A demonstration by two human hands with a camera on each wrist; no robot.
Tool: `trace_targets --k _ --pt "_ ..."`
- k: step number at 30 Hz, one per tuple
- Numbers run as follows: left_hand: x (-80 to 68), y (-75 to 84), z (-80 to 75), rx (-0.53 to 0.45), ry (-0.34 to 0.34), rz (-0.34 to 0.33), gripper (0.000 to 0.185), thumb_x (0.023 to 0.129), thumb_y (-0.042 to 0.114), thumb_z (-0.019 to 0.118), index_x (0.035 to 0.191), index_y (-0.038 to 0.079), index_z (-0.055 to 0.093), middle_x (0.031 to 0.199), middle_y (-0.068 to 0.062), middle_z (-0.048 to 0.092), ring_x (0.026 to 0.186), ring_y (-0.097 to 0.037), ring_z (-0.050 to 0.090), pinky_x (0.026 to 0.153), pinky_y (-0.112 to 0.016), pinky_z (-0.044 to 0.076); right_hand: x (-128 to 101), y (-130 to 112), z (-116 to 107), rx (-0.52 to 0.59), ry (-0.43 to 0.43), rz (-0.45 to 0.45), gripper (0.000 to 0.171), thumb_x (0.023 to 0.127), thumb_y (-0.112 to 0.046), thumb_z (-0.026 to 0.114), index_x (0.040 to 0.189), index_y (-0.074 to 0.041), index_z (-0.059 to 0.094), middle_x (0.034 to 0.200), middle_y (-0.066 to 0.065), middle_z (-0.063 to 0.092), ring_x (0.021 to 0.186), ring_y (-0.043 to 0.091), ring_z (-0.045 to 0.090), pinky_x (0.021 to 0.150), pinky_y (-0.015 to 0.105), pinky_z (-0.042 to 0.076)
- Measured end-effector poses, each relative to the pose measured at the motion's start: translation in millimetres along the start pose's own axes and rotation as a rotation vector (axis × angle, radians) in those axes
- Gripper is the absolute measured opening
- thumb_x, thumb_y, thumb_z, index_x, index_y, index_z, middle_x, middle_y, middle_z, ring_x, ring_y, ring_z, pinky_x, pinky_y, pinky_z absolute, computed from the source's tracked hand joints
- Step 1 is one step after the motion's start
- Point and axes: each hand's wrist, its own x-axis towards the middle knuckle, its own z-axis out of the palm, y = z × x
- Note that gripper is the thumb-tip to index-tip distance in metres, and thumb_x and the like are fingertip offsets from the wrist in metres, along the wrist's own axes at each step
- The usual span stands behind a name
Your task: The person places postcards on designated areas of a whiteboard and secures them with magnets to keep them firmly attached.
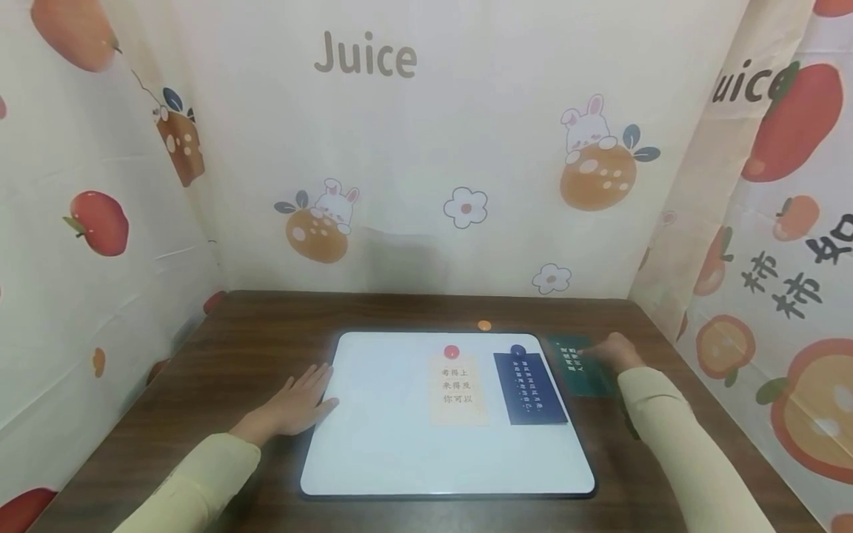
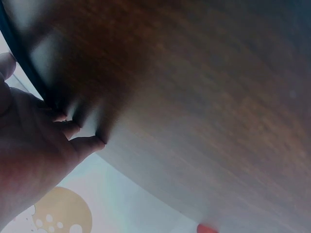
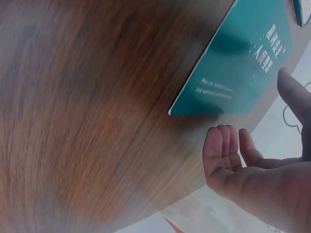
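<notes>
A whiteboard (image 1: 373, 422) lies flat on the brown wooden table, bearing a cream card (image 1: 458, 411) under a pink round magnet (image 1: 452, 352) and a dark blue card (image 1: 533, 400) under a navy magnet (image 1: 517, 350). My left hand (image 1: 300, 400) rests with fingers spread at the board's left edge; in the left wrist view its fingertips (image 2: 97, 141) touch the tabletop. To the right of the board lies a green card (image 3: 238, 63) with white writing. Over its right side hovers my right hand (image 1: 616, 353), thumb apart from the loosely bent fingers (image 3: 221, 148), nothing between them.
An orange round magnet (image 1: 484, 326) sits on the table (image 1: 266, 333) behind the board. Fruit-patterned cloth (image 1: 413, 148) hangs at the back and both sides, close to the table's edges.
</notes>
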Motion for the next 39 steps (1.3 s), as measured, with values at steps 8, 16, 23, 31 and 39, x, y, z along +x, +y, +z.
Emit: trace_targets --k 8,16,23,31,39 --pt "2.5 1.0 -0.4 0.003 0.003 0.006 0.068 0.100 0.036 0.045 0.147 -0.007 0.022 0.154 -0.026 0.018 0.140 -0.046 0.011 0.107 -0.066 0.010 -1 -4 6 -0.102 0.055 -0.036 0.060 0.079 -0.019 0.075 0.112 0.023 0.049 0.108 0.038 0.052 0.099 0.049 0.050 0.087 0.061 0.044" --pt "7.5 -1.7 -0.3 0.021 0.010 0.008 0.070 0.100 0.039 0.044 0.147 -0.007 0.021 0.154 -0.026 0.016 0.140 -0.046 0.010 0.107 -0.066 0.010 7 1 9 -0.041 0.075 -0.016 0.069 0.077 -0.021 0.079 0.118 0.023 0.046 0.115 0.039 0.049 0.105 0.052 0.048 0.091 0.064 0.041" --pt "6.5 -0.4 -2.2 0.014 -0.002 0.007 0.070 0.100 0.040 0.043 0.148 -0.007 0.021 0.154 -0.026 0.016 0.141 -0.045 0.010 0.108 -0.065 0.009 13 10 7 0.016 0.049 -0.016 0.073 0.077 -0.018 0.079 0.122 0.025 0.041 0.117 0.040 0.046 0.103 0.051 0.047 0.089 0.062 0.043" --pt "0.2 5.0 -5.9 -0.004 0.001 0.004 0.068 0.100 0.035 0.047 0.147 -0.008 0.023 0.153 -0.027 0.018 0.140 -0.047 0.012 0.107 -0.066 0.010 25 24 0 0.131 -0.001 0.004 0.065 0.082 -0.010 0.071 0.123 0.026 0.037 0.118 0.037 0.044 0.105 0.047 0.049 0.090 0.054 0.046" --pt "0.0 3.3 -3.6 0.003 -0.011 -0.001 0.068 0.100 0.035 0.046 0.146 -0.009 0.023 0.153 -0.028 0.019 0.140 -0.047 0.012 0.107 -0.066 0.011 26 36 -6 0.240 -0.118 0.034 0.064 0.088 -0.016 0.066 0.133 0.019 0.038 0.133 0.038 0.039 0.123 0.052 0.038 0.100 0.056 0.038"
